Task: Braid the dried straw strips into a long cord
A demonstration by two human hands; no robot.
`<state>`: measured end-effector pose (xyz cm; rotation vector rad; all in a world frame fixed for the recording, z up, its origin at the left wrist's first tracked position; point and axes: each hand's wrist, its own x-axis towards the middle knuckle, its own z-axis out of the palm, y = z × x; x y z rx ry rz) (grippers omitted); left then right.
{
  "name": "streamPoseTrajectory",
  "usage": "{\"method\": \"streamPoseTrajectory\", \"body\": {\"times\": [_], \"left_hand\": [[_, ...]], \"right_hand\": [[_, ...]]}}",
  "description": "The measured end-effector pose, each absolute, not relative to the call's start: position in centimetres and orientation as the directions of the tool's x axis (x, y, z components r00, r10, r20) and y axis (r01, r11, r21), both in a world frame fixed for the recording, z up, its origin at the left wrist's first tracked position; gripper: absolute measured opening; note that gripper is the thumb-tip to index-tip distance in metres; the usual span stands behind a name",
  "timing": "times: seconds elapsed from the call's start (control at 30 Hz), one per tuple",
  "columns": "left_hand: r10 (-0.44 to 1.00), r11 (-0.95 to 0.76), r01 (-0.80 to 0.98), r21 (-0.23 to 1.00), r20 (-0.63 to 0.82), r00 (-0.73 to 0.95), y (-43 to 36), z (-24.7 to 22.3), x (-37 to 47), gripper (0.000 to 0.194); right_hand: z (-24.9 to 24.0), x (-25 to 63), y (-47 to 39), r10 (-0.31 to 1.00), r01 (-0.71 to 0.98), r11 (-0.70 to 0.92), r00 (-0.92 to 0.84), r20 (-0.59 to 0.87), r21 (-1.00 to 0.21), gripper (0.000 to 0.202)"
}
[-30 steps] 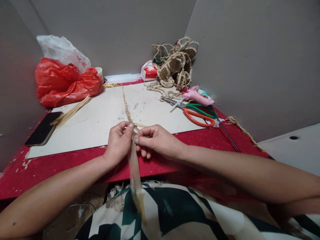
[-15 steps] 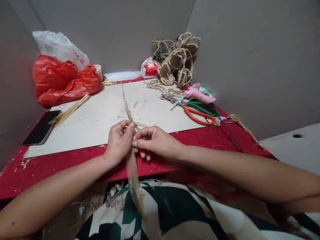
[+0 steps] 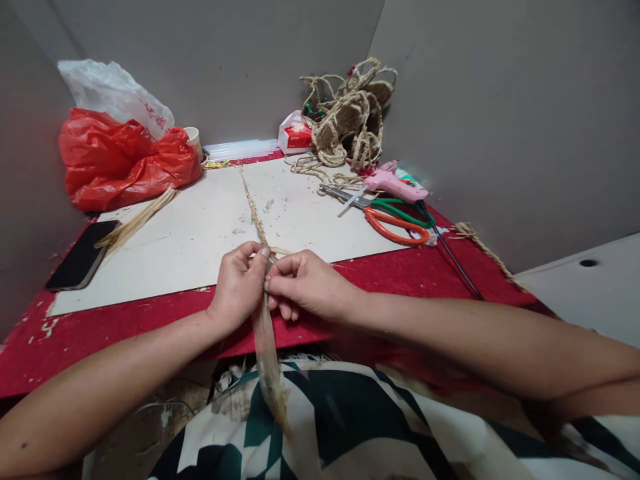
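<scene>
The cord [image 3: 255,220] runs across the board [image 3: 175,247] from its far edge to its near edge, where its worked end is located between the hands. The board lies flat on the desk [image 3: 400,287].

Left hand [image 3: 239,283]: thumb and forefinger closed on the cord at its worked end. Right hand [image 3: 313,287]: thumb and forefinger closed on the strip [image 3: 265,340] just below that grip. The two hands are together, fingertips nearly touching. The strip hangs from the fingers past the near side of the board, over the clothing. A short strand [image 3: 281,251] projects to the right from the grip point, above the right fingers.

Step in hand, as judged: strands are being worked together at the near end of the cord, the left hand clamping and the right hand manipulating. Any further turn calls for a firm left pinch at the junction, a fine right fingertip grip, and even tension, with the strand and strip held separate. Slack at the junction could loosen the work.

Left of the board: the phone [image 3: 80,257], with loose strips [image 3: 137,220] reaching from it across the board's left side. Right side of the board: the scissors [image 3: 345,195] and glue gun [image 3: 397,187]. Beyond the board: the tissue pack [image 3: 299,139], beside a heap of woven cord [image 3: 345,120].
</scene>
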<state>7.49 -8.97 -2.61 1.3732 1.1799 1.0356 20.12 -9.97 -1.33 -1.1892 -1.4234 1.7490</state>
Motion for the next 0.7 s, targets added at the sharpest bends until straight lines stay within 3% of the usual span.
{"method": "streamPoseTrajectory", "body": {"times": [0.17, 0.4, 0.63, 0.7], "left_hand": [[0.993, -0.010, 0.065, 0.998, 0.002, 0.119, -9.1, -2.3, 7.6, 0.020], [0.993, 0.006, 0.042, 0.999, -0.011, 0.114, -8.5, -2.6, 7.4, 0.023], [0.999, 0.005, 0.064, 0.998, -0.008, 0.052, -7.8, -3.3, 6.8, 0.024], [0.998, 0.024, 0.056, 0.998, -0.027, 0.060, -7.8, -3.5, 6.7, 0.025]], "right_hand": [[-2.1, 20.9, -10.1, 0.867, 0.010, -0.313, -0.404, -0.290, -0.950, 0.019], [-2.8, 21.4, -11.0, 0.907, -0.052, -0.235, -0.371, -0.199, -0.971, 0.023], [-0.3, 25.4, -10.8, 0.998, -0.350, 0.058, 0.028, 0.051, -0.935, 0.013], [1.6, 28.4, -10.4, 0.974, -0.234, 0.193, 0.163, 0.157, -0.953, 0.015]]}}
